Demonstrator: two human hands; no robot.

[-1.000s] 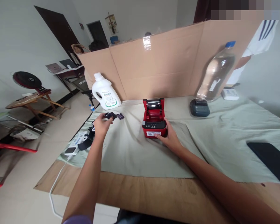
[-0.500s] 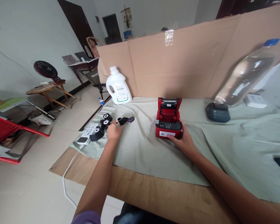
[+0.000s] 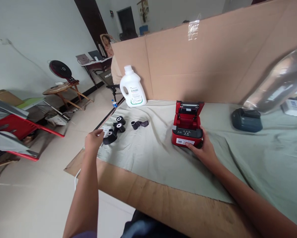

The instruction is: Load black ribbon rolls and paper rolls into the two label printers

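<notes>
My right hand [image 3: 204, 148] grips the right front corner of a small red and black label printer [image 3: 187, 134], its thumb on the white front label. The printer's lid stands up and the red bay inside shows. At the left, my left hand [image 3: 93, 141] is held over the table's edge with its fingers drawn together. Anything in them is too small to make out. Partly behind that hand lies a white power strip [image 3: 105, 131]. Beside it are several black ribbon rolls [image 3: 111, 137] with white cores. A separate black roll [image 3: 133, 125] with a loose tail lies farther right.
A white jug [image 3: 133, 89] stands before a cardboard screen [image 3: 173, 69]. At the right are a dark device [image 3: 246, 119], a large clear bottle [image 3: 274, 81] leaning over, and a white box [image 3: 295, 107]. A green cloth [image 3: 148, 152] covers the wooden table [image 3: 148, 190]. A person sits in the background.
My left hand has moved left, away from the separate black roll and past the other rolls. The view has turned left. My right hand keeps hold of the printer.
</notes>
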